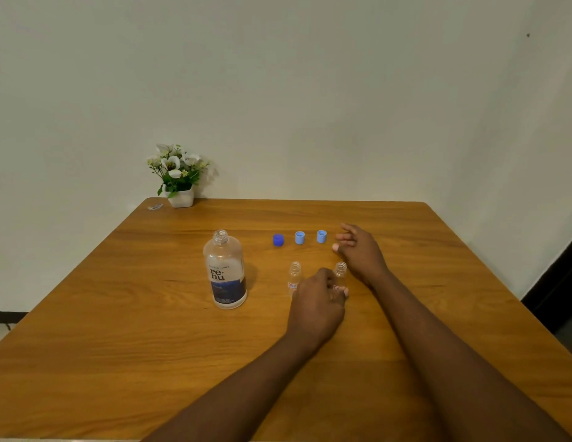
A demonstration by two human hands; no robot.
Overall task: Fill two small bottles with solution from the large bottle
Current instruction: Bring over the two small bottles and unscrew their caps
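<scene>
Bottles [295, 275] of clear plastic stand uncapped right of the big bottle [225, 271]; your left hand [316, 303] pinches the right vial [340, 272], your right hand [358, 250] hovers loosely open beyond.

One camera on the person's head, looking forward and down, wooden table [118, 346] filling the lower half, pale wall [310, 90] far behind, both arms reaching in from the bottom, bottles near the middle

large bottle [225, 272] | label reads "re-nu" | small bottles' labels illegible
</scene>
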